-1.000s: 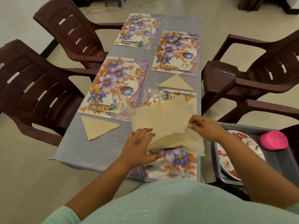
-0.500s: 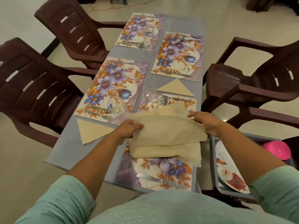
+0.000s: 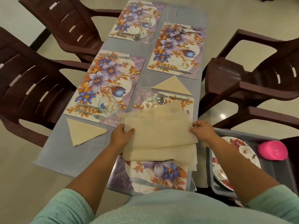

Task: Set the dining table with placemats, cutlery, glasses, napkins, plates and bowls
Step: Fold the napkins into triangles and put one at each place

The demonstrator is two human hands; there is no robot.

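Note:
A beige cloth napkin (image 3: 160, 131) is stretched between my hands above the near right placemat (image 3: 155, 175). My left hand (image 3: 121, 136) grips its left edge and my right hand (image 3: 200, 130) pinches its right edge. More beige napkins (image 3: 178, 157) lie stacked underneath. Two napkins folded into triangles lie on the table, one at the near left (image 3: 84, 131) and one at mid right (image 3: 174, 86). Several floral placemats carry knives, forks, spoons and glasses (image 3: 107, 105). A knife (image 3: 148, 184) lies on the near placemat.
A grey tray (image 3: 275, 172) at my right holds floral plates (image 3: 239, 149) and a pink bowl (image 3: 272, 150). Dark brown plastic chairs stand on both sides of the grey table (image 3: 53, 151), two at left (image 3: 32, 88) and two at right (image 3: 267, 75).
My hands have moved apart to the napkin's two side edges, spreading the top napkin wide over the stack. The view has shifted slightly forward.

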